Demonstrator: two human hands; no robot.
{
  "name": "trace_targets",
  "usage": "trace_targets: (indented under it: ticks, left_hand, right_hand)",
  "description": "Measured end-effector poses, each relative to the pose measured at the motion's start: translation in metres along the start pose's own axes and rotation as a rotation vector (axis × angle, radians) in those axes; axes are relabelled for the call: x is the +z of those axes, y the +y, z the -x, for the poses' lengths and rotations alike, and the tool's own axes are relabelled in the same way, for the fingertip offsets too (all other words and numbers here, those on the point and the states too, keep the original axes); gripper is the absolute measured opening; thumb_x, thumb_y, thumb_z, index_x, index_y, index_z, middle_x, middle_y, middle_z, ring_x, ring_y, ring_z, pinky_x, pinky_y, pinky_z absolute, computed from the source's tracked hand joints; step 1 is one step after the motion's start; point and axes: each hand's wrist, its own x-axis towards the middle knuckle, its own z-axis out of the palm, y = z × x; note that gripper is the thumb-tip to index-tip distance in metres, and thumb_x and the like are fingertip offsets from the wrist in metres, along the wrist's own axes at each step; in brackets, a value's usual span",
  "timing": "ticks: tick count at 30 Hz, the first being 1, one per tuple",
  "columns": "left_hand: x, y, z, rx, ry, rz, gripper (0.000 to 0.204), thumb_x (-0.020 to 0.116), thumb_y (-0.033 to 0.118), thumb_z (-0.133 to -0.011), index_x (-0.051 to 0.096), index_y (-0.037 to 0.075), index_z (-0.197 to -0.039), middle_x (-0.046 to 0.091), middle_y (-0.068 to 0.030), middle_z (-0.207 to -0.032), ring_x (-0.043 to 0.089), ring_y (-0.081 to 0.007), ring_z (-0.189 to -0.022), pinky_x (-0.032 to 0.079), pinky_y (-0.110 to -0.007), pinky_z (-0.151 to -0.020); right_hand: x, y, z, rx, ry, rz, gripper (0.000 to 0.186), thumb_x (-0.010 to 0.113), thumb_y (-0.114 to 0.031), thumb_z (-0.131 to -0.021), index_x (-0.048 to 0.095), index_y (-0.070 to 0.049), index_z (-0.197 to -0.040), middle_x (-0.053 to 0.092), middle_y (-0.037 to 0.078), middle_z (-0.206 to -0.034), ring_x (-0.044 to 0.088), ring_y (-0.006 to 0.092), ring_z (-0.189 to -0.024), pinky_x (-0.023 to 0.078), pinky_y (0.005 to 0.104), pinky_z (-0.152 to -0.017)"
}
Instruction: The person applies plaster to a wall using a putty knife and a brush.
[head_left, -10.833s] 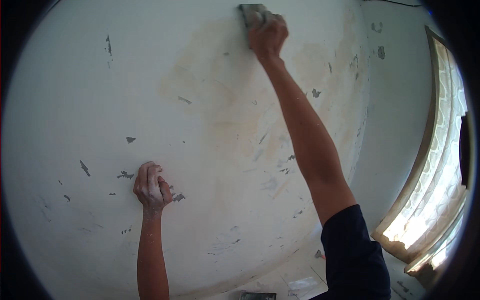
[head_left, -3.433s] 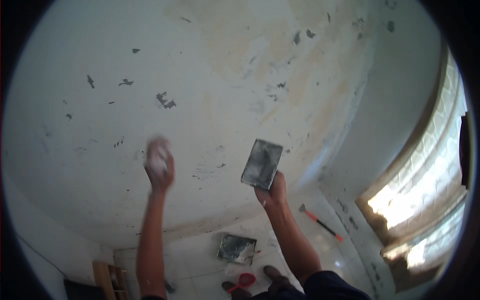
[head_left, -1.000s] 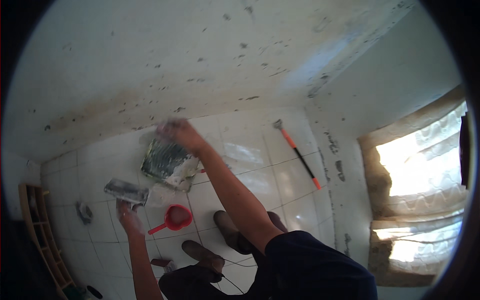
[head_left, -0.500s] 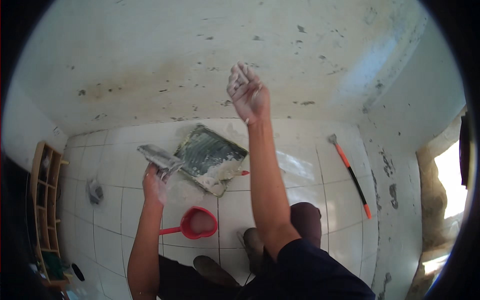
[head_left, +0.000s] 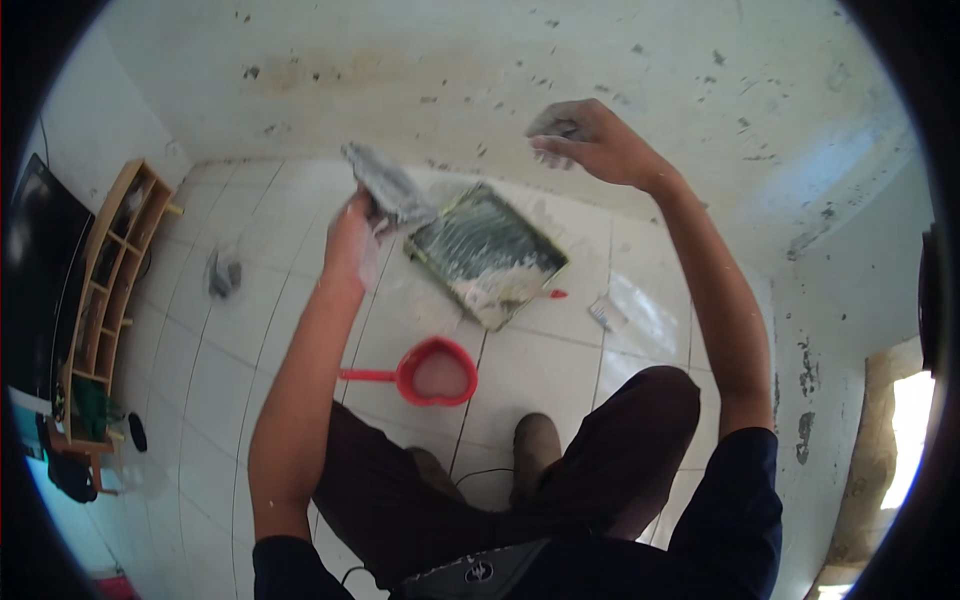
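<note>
My left hand (head_left: 352,238) is closed around a flat grey trowel (head_left: 388,185), its plate smeared with whitish putty, held up left of the tray. My right hand (head_left: 590,140) is raised in front of the wall, its curled fingers coated in pale powder; what they hold, if anything, is hidden. Below on the tiles lies a dark green tray (head_left: 470,240), wet whitish putty (head_left: 510,290) heaped at its near end. A small red tip (head_left: 558,294) pokes out at its right edge. Nearer me stands a red long-handled dipper (head_left: 440,398) with cloudy liquid inside.
The pale wall (head_left: 450,60) ahead has dark chipped spots. A wooden shelf unit (head_left: 105,290) and a black television (head_left: 40,270) stand at left. A crumpled grey bag (head_left: 222,275) and a small white packet (head_left: 606,314) lie on the floor. My knees and shoes are close below.
My right hand has swung right and turned over, its fingers now pointing left. The trowel stays in my left hand. My view has shifted, and the orange-and-black long-handled scraper no longer shows.
</note>
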Motion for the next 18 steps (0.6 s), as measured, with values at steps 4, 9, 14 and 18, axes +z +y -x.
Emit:
trace_targets:
  ticks: [4,9,14,18]
  left_hand:
    - [-0.01,0.014,-0.014,-0.042,-0.01,-0.172,0.038,0.046,0.033,-0.105,0.063,0.007,-0.127,0.067,-0.0063,-0.12,0.061,-0.0172,-0.11,0.05,-0.035,-0.093]
    - [-0.036,-0.014,-0.011,-0.116,-0.08,-0.242,0.038,0.047,0.035,-0.105,0.064,0.008,-0.126,0.068,-0.0039,-0.115,0.061,-0.0147,-0.105,0.048,-0.034,-0.092]
    - [-0.046,-0.032,-0.009,-0.194,-0.074,-0.383,0.042,0.048,0.041,-0.105,0.065,0.009,-0.126,0.067,-0.0023,-0.115,0.06,-0.014,-0.104,0.046,-0.034,-0.091]
    - [-0.056,-0.035,-0.02,-0.168,-0.042,-0.396,0.045,0.048,0.044,-0.106,0.065,0.008,-0.127,0.067,-0.0015,-0.113,0.06,-0.0139,-0.102,0.046,-0.035,-0.092]
  right_hand:
    - [0.03,0.02,0.031,0.123,-0.101,0.066,0.024,0.067,-0.019,-0.094,0.068,0.004,-0.101,0.073,0.013,-0.086,0.07,0.0177,-0.074,0.055,0.0318,-0.067]
    - [0.092,0.063,0.053,0.154,-0.069,0.132,0.023,0.069,-0.018,-0.09,0.07,0.001,-0.102,0.071,0.019,-0.084,0.07,0.0306,-0.075,0.055,0.0403,-0.072]
    - [0.15,0.119,0.09,0.267,-0.005,0.242,0.022,0.068,-0.017,-0.088,0.07,0.002,-0.1,0.069,0.026,-0.089,0.067,0.0449,-0.086,0.053,0.0484,-0.077]
    - [0.204,0.124,0.087,0.115,-0.062,0.096,0.02,0.068,-0.015,-0.088,0.07,0.003,-0.097,0.069,0.025,-0.085,0.067,0.0433,-0.082,0.053,0.048,-0.076]
